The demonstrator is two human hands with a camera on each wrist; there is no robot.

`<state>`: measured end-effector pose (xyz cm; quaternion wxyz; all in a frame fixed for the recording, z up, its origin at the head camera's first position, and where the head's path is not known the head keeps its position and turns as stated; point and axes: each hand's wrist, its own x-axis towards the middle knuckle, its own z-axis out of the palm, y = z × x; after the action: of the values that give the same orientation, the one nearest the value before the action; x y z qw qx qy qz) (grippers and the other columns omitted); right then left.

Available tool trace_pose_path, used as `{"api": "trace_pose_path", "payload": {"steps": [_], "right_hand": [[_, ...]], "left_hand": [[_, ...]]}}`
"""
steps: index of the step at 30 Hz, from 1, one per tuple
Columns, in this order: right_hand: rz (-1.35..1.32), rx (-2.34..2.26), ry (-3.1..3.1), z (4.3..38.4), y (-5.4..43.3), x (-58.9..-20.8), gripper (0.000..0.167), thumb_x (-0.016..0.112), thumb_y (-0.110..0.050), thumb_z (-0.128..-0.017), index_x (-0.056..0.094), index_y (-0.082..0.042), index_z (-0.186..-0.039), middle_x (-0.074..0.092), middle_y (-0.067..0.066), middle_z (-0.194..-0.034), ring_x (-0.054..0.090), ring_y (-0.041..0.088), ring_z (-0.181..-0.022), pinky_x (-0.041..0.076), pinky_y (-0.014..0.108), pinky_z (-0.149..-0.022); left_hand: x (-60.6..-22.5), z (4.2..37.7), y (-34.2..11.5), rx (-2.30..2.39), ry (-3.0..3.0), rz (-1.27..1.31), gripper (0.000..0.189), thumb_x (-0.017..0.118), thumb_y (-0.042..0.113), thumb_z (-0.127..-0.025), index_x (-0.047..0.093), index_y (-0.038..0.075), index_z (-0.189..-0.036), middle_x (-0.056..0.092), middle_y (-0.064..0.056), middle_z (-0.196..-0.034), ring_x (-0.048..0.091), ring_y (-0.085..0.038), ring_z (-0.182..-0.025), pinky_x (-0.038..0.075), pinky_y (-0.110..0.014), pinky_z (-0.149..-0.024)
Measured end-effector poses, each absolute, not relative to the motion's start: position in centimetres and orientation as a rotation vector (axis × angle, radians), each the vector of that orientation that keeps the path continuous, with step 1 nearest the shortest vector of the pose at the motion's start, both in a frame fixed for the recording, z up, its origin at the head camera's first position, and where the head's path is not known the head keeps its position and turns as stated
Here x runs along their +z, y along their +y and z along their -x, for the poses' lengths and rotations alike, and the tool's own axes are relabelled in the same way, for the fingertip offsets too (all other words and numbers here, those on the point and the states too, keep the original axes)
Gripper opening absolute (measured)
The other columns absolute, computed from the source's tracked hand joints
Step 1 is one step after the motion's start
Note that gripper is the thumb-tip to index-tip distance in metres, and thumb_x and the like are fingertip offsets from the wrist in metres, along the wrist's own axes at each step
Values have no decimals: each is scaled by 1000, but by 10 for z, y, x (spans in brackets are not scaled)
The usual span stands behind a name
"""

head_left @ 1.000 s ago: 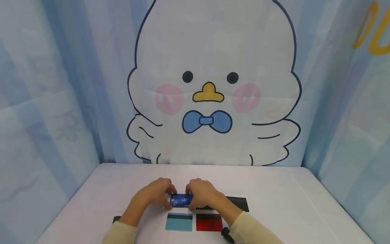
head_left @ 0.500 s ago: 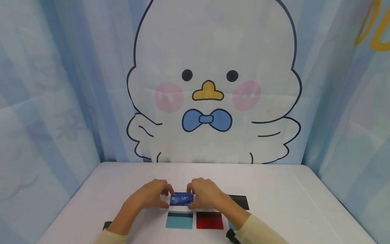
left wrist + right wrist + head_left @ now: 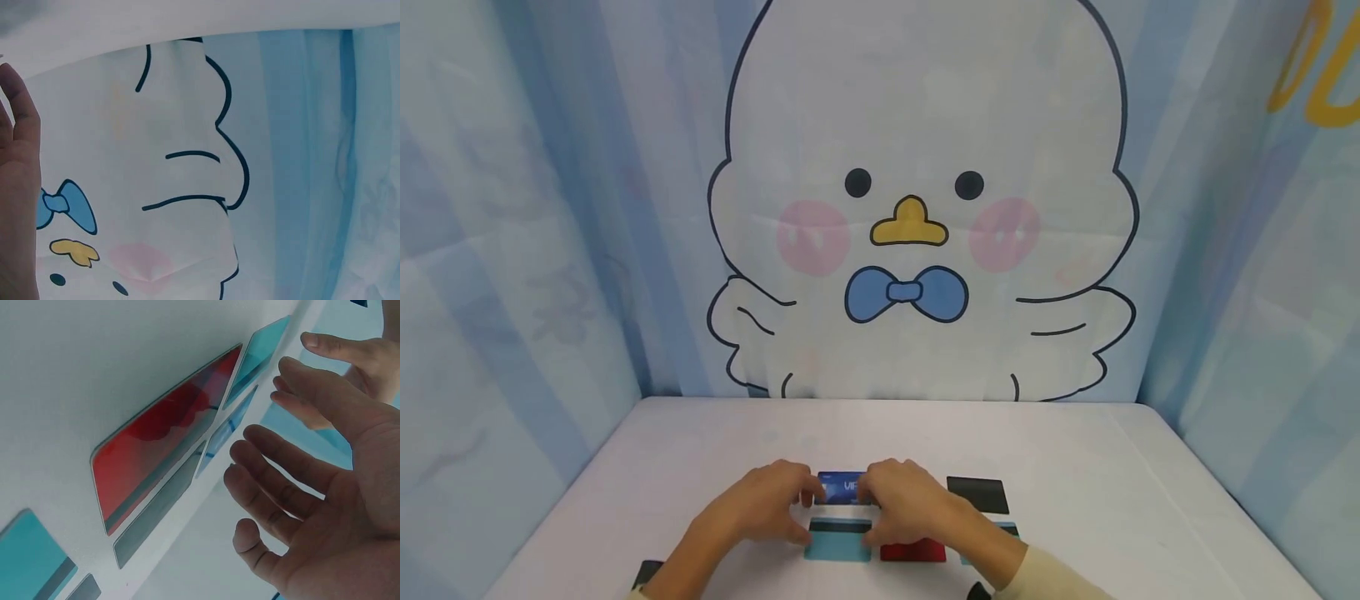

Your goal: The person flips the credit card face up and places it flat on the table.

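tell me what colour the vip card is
The VIP card is mostly deep blue; the head view shows it best.

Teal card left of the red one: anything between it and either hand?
Nothing visible. The teal card lies between the left hand and the right hand; the blue VIP card is beyond it and the red card beside it, neither covering it.

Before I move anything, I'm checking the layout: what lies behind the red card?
The right wrist view shows a grey card just beyond the red card, with a narrow gap between. In the head view, the right hand hides that spot.
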<state>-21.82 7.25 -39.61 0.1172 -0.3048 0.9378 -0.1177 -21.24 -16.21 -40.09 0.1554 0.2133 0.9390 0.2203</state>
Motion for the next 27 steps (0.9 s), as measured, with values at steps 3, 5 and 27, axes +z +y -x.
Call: {"api": "trace_pose_path", "payload": {"steps": [3, 5, 27], "right_hand": [[881, -340, 2736, 217, 70, -398, 44, 93, -41, -75, 78, -20, -110, 68, -12, -95, 56, 2, -82, 53, 28, -81], [878, -329, 2727, 216, 68, -399, 46, 93, -43, -74, 77, -20, -110, 68, -13, -94, 56, 2, -83, 52, 30, -83], [890, -263, 2682, 211, 59, -407, 44, 94, -39, -73, 73, -18, -105, 60, -12, -87, 53, 3, -77, 50, 21, -76]], "left_hand": [[-402, 210, -162, 601, 2691, -608, 41, 94, 22, -75, 76, 19, -112, 64, 9, -92, 55, -14, -87, 52, -41, -86], [-403, 208, -161, 585, 2699, -607, 42, 94, 23, -73, 76, 20, -110, 63, 9, -91, 54, -14, -86, 51, -40, -85], [-407, 205, -153, 374, 2765, -622, 33, 95, 29, -72, 75, 26, -98, 61, 11, -86, 51, -10, -79, 43, -37, -83]]}}
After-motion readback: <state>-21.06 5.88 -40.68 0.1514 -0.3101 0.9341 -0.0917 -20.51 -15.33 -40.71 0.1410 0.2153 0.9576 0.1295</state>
